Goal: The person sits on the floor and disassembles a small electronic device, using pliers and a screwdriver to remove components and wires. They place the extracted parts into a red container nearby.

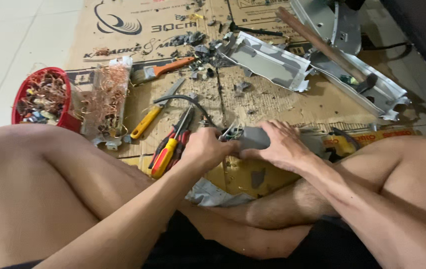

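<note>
The person sits cross-legged on the floor, bare knees at either side of the view, both forearms reaching forward and meeting in the middle over a sheet of cardboard (pixel 282 107) spread on the tiles.

The left hand (pixel 207 147) comes in from the lower left with the wrist bent slightly down; its fingers are curled shut at the near-left end of a small grey box-shaped part (pixel 253 138), where thin wires stick out. Whether they pinch the wires or the part's edge cannot be told. The right hand (pixel 281 143) lies over the right side of the same part, fingers spread and wrapped across its top, clamping it down just above the cardboard in front of the crossed shins.

Just left of the left hand lie pliers with red and yellow grips (pixel 170 147), and beside them a yellow-handled screwdriver (pixel 149 118) pointing up and to the right. A black cable (pixel 183 99) curves past them.

Farther left stands a red bowl (pixel 63 119) full of wire scraps, with a metal strip wound in copper strands (pixel 108 97) next to it. Beyond that lies a paintbrush with an orange handle (pixel 165 68), near a scatter of dark broken bits (pixel 200 52).

At the far right lie bent pieces of grey sheet-metal housing (pixel 272 62), with a wooden handle (pixel 317 44) lying across them.
</note>
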